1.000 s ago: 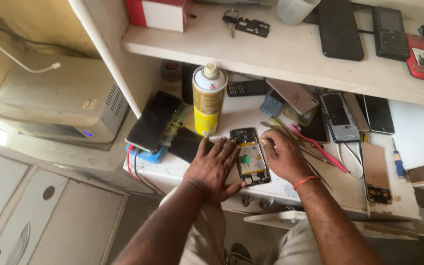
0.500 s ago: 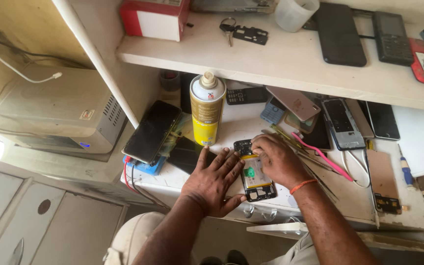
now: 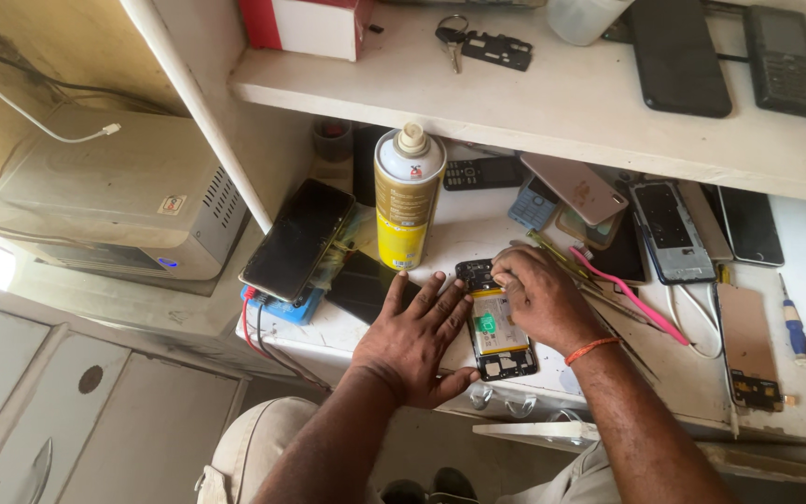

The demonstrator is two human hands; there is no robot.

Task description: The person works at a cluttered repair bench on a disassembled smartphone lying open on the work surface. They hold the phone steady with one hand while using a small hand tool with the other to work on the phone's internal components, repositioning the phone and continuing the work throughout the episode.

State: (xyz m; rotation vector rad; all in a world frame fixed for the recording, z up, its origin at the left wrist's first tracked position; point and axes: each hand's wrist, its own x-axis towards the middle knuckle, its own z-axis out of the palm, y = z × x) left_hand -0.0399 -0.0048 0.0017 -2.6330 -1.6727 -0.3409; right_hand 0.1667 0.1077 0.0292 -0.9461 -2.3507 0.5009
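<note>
A: Where is the opened phone (image 3: 494,322)?

B: It lies flat on the white surface (image 3: 701,383), just right of the yellow spray can (image 3: 405,201) and a little nearer the person. Its back is off, so the battery with a green sticker shows.

A: And the left hand (image 3: 414,338)?

B: Spread flat, palm down, fingers splayed, below and to the right of the spray can. The fingertips touch the phone's left edge. It is an open grip, pressing rather than clasping.

A: The right hand (image 3: 541,297)?

B: It rests on the phone's upper right part, on the side away from the can, fingers curled in over the top end. I cannot tell whether they pinch anything; the fingertips are hidden. An orange band sits on that wrist.

A: What else lies near the can?

B: A dark phone (image 3: 297,240) leans on a blue block just left of it. To its right, beyond the hands, lie a pink tool (image 3: 629,297) and several more handsets.
</note>
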